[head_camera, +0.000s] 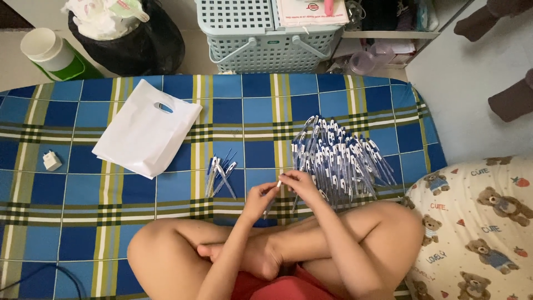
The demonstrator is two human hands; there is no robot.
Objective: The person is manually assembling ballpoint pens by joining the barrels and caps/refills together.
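Observation:
I sit cross-legged on a blue plaid mattress (111, 194). My left hand (258, 198) and my right hand (302, 182) meet in front of my knees and together hold one white-and-blue pen (273, 195). Both hands have their fingers closed on it. A big heap of the same pens (338, 158) lies just beyond my right hand. A small bunch of pens (219, 176) lies to the left of my left hand.
A flat white plastic bag (145, 130) lies at the left, and a white charger plug (51, 161) further left. Beyond the mattress stand a pale basket (272, 47), a black rubbish bag (139, 41) and a green-and-white container (53, 53). A teddy-bear pillow (477, 222) is at the right.

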